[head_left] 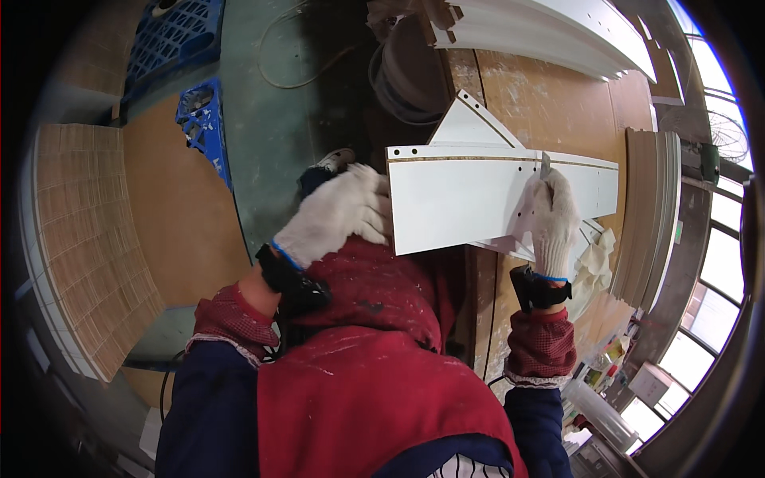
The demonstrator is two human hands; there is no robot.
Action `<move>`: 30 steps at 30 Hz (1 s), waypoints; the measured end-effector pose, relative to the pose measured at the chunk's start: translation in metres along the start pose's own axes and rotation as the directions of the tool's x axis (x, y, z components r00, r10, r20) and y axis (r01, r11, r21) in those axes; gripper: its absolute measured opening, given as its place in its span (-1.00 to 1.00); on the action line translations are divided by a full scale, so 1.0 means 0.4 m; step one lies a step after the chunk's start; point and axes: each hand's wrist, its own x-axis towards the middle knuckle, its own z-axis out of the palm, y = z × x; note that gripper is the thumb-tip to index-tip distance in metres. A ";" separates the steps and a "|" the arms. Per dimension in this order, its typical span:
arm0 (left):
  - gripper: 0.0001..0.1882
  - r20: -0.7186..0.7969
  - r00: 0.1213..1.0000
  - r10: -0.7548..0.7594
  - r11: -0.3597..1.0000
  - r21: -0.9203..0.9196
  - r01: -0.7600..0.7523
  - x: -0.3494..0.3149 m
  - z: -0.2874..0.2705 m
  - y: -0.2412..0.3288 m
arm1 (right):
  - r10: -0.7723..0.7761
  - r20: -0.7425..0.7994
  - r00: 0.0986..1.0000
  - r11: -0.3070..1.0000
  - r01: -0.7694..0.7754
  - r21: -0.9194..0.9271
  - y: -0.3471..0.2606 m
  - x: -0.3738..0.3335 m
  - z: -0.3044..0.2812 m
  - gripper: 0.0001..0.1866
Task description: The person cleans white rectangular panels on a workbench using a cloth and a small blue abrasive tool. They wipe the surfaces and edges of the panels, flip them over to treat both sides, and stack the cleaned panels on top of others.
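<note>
A long white board (454, 203) with small dark holes and a brown groove lies across the workbench, its left end jutting past the edge. My left hand (343, 209), in a white knit glove, is at that end with its fingertips against the board's edge, partly hidden behind it. My right hand (555, 211), gloved likewise, is closed over the board's right half. From its fingers sticks a small grey flat blade, seemingly a putty knife (545, 163), by the groove; the handle is hidden in the fist. Another white board (470, 123) lies crosswise underneath.
The wooden workbench (550, 99) carries stacked white panels (550, 36) at the back and more upright boards (649, 215) at the right. A crumpled pale cloth (594, 263) lies near my right wrist. A bucket (410, 72) stands beyond the bench edge; blue crates (179, 36) and stacked wood pieces (96, 239) are left.
</note>
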 end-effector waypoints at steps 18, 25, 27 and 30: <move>-0.47 -0.198 0.977 -0.082 0.872 0.461 0.167 0.006 0.154 -0.003 | -0.174 0.407 0.897 0.955 0.052 0.294 -0.047 -0.102 -0.074 -0.69; -0.64 -0.283 0.958 0.039 0.910 0.406 0.083 -0.042 0.150 0.028 | -0.078 0.262 0.962 0.990 0.045 0.130 0.071 -0.078 -0.128 -0.81; -0.64 -0.340 0.939 0.058 0.904 0.416 0.095 -0.088 0.110 0.034 | -0.054 0.304 0.951 0.996 0.029 0.085 0.069 -0.049 -0.127 -0.82; -0.62 -0.401 0.909 0.112 0.914 0.401 0.065 -0.125 0.023 0.020 | -0.167 0.359 0.918 0.983 0.128 0.128 0.047 -0.024 -0.110 -0.82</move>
